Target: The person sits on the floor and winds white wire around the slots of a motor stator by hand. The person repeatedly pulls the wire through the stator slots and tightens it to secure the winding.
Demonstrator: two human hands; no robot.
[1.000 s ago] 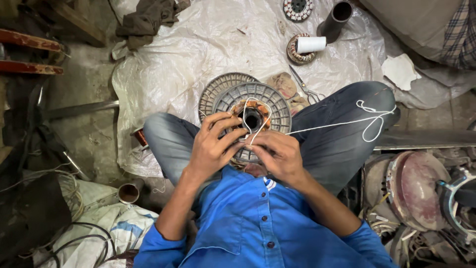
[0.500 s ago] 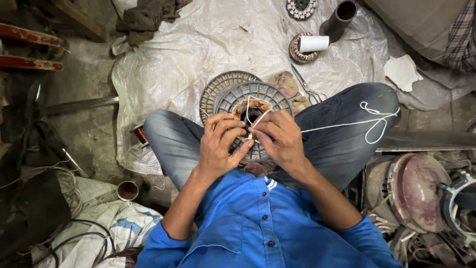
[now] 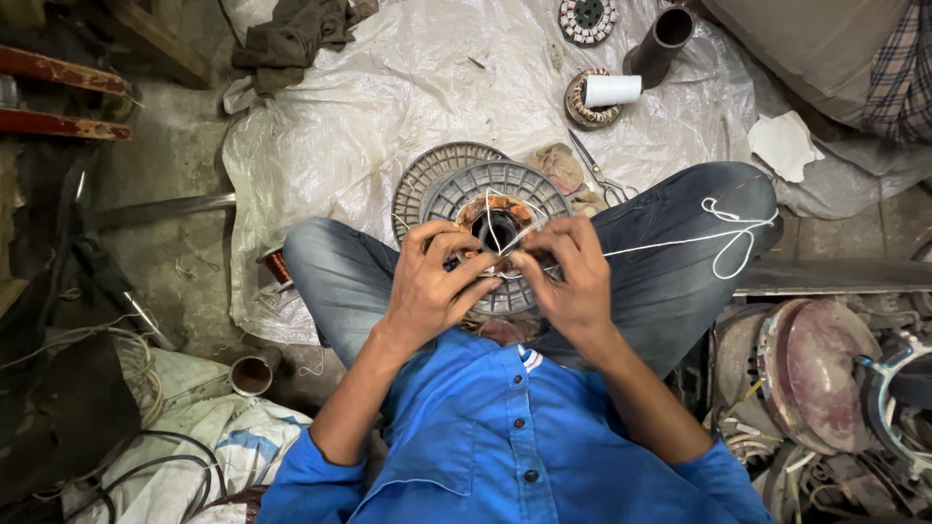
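A: Where is the stator?

B: The stator [image 3: 497, 225] rests on the person's lap, between the knees, a grey ribbed disc with copper windings round a dark centre hole. A second grey disc [image 3: 427, 180] lies just behind it on the plastic sheet [image 3: 388, 87].

A: And the hands?

B: Both sit on the stator's near edge. The left hand [image 3: 432, 286] is curled, its fingers closed against the windings. The right hand [image 3: 573, 277] is curled too, fingertips pinched on the white thread [image 3: 670, 241].

A: Where does the thread run?

B: From the fingers it loops across the centre hole, then stretches over the right thigh and ends in loose loops at the knee.

A: What else lies about?

B: Scissors [image 3: 602, 175] lie just beyond the stator, a white thread spool [image 3: 612, 90] rests on another wound core further off, with a dark tube [image 3: 662, 41] near it. A rag [image 3: 291, 34] lies at the sheet's far corner.
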